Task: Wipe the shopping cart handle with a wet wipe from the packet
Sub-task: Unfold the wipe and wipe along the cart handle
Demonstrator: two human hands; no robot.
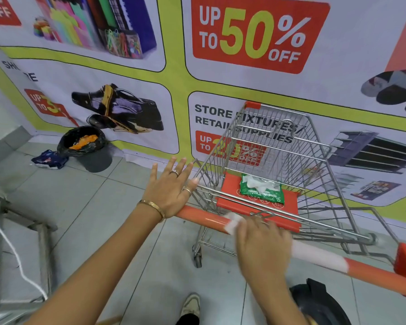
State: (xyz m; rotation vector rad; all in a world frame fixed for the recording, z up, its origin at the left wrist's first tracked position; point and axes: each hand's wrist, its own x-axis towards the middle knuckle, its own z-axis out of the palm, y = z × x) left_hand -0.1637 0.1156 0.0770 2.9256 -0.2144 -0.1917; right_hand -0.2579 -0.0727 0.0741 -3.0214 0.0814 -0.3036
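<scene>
The shopping cart's orange handle [204, 218] runs from centre down to the right edge, with a white patch past the middle. My right hand [263, 245] is closed over the handle, pressing a white wet wipe [232, 223] against it; the hand is motion-blurred. My left hand [171, 187] rests flat with fingers spread on the handle's left end, holding nothing. The green wipe packet [263, 191], with a wipe sticking out of its top, lies on the cart's red child-seat flap [230, 186].
The wire cart basket [279, 146] points at a wall covered by a sale banner. A black-lined bin [89, 148] with a crumpled blue bag beside it stands at the left. A metal frame [21, 221] and white cord are at far left. My shoe [191, 306] is below.
</scene>
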